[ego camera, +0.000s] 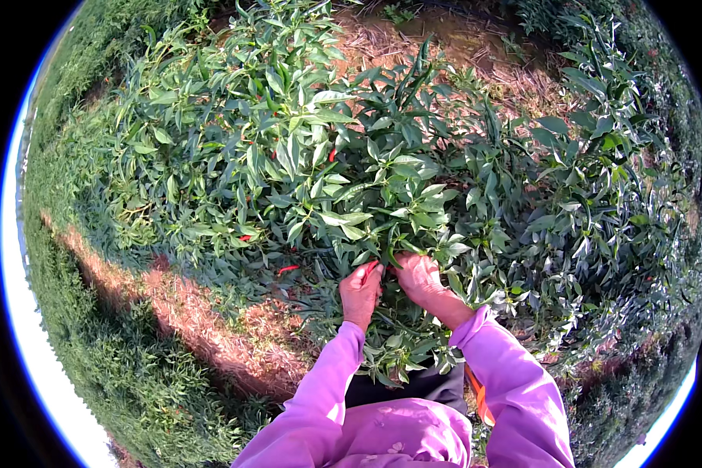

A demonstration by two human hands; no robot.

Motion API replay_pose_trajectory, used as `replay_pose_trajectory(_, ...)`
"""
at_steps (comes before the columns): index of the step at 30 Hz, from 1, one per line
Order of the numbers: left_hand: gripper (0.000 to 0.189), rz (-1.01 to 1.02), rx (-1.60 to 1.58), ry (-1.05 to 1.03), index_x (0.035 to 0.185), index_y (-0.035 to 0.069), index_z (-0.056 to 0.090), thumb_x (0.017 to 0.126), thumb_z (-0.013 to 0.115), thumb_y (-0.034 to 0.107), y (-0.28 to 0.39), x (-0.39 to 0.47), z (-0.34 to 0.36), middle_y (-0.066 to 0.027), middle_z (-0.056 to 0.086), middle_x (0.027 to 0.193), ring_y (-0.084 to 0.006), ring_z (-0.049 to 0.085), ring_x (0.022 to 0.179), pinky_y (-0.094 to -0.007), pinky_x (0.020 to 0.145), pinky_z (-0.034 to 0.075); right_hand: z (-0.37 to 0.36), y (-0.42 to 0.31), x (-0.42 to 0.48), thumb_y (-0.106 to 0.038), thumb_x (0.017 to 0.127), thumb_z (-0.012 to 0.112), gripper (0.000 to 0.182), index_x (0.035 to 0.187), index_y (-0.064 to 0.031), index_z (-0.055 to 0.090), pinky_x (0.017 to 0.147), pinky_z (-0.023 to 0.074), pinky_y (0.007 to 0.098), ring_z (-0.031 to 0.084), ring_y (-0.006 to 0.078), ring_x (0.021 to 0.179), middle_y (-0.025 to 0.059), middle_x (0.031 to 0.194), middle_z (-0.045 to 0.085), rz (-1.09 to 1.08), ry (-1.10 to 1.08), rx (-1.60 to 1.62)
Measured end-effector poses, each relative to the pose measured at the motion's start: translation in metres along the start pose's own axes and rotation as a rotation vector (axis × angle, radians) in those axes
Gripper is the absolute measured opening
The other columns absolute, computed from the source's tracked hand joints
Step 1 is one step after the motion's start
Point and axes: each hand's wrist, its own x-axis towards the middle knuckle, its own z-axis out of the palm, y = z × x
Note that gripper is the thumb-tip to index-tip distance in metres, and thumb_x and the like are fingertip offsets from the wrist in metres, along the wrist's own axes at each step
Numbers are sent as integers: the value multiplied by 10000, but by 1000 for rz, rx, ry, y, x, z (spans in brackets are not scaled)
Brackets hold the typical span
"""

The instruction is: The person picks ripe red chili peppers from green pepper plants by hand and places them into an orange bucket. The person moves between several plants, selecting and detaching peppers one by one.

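Observation:
Green chili pepper plants (351,219) fill the view before me. At their near side my left hand (361,292) is closed on a red chili pepper (371,268), part of which shows above the fingers. Close to its right, my right hand (419,279) reaches in among the leaves; its fingertips are partly hidden, with a bit of red beside them, so its hold is unclear. A green chili pepper (391,248) hangs just above, between the hands. Another red chili pepper (288,269) shows low on the plants, left of my left hand.
More red chili peppers (332,154) show among the leaves farther off. A strip of straw-covered soil (210,333) runs at the lower left, with another plant row (152,386) beyond it. An orange strap-like thing (481,398) lies near my right forearm.

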Motion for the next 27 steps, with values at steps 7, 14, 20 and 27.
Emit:
replay_pose_trajectory(7,139,82,-63,38,847,49,609,842,606,187,-10,-8,-3,28,474,524,-44,410,409,-180,363,320,-6,3,1,-187,751,588,191,920,-99,577,594,485,437,606,337,706,124,800,605,108,-25,81)
replay_pose_trajectory(14,223,-91,-470,137,778,81,511,868,574,276,-25,-9,-27,27,434,526,-77,410,411,-201,348,299,-30,-15,-3,-198,778,587,327,1085,-102,526,687,481,421,590,322,852,168,1008,578,23,-113,99)
replay_pose_trajectory(20,218,-154,-440,111,823,96,505,871,567,300,-33,5,-32,20,499,613,-77,461,466,-196,376,338,-23,-32,4,-89,704,557,248,952,-78,567,556,485,418,601,311,652,144,811,568,-128,38,105)
replay_pose_trajectory(27,211,-161,-336,14,831,75,520,888,534,278,-45,21,-25,2,528,620,-98,489,443,-200,364,368,1,-19,12,-159,714,573,259,968,-110,590,676,480,425,591,323,766,148,824,588,-145,-43,249)
